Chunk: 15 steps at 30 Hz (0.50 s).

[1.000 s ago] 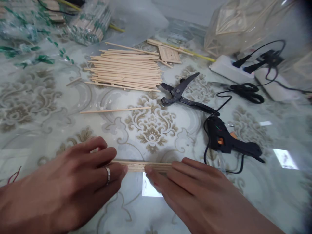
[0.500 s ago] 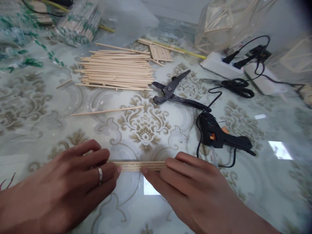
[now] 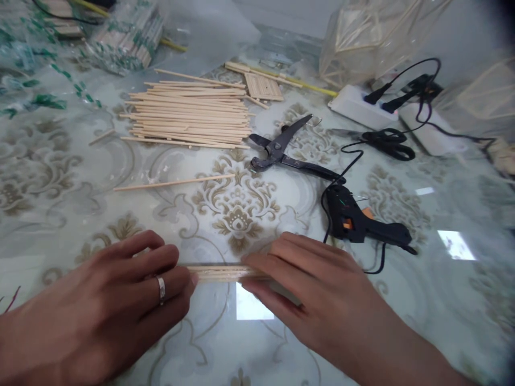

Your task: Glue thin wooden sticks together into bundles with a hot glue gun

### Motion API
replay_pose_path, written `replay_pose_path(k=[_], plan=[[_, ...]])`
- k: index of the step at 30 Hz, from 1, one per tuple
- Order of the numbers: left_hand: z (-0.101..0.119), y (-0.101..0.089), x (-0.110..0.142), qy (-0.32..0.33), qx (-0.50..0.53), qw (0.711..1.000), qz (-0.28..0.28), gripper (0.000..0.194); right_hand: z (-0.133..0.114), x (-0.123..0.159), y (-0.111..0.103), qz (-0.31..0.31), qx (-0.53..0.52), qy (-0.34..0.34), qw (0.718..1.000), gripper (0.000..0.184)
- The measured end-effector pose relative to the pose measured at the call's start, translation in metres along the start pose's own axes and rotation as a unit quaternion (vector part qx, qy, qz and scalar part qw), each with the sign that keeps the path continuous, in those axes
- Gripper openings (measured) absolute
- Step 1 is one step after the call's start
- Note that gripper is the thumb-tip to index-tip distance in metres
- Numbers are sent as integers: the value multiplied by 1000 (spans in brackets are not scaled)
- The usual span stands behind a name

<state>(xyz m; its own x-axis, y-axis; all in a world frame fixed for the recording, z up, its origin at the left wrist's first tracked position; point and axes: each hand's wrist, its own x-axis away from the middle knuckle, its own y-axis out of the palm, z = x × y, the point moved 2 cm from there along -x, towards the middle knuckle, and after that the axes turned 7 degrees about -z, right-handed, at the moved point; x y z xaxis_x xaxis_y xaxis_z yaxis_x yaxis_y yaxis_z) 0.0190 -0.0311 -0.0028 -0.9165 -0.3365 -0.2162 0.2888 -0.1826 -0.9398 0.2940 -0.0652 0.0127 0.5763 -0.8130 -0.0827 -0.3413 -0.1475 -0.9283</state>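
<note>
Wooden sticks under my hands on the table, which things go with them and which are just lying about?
In hand: left hand and right hand press the flat row of thin wooden sticks.
Lying about: pile of loose wooden sticks, black pliers, black glue gun, white power strip.

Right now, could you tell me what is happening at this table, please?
A person is pressing a small row of thin wooden sticks flat against the glass-topped table, with the left hand on one end and the right hand on the other. A loose pile of sticks lies further back, with a single stick in front of it. To the right lie black cutters and a black glue gun, its cord running towards a white power strip.
</note>
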Motion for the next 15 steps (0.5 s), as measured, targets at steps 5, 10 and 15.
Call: replay_pose_path(k=[5,10,15], plan=[[-1,1,0,3,-22,1000,0,37,1,1,4,9,-15,1,1000,41],[-2,0,3,8,-21,1000,7,33,1,1,6,7,-25,6,1000,39],[-3,-2,1,12,-19,1000,2,38,0,0,5,10,-25,9,1000,35]])
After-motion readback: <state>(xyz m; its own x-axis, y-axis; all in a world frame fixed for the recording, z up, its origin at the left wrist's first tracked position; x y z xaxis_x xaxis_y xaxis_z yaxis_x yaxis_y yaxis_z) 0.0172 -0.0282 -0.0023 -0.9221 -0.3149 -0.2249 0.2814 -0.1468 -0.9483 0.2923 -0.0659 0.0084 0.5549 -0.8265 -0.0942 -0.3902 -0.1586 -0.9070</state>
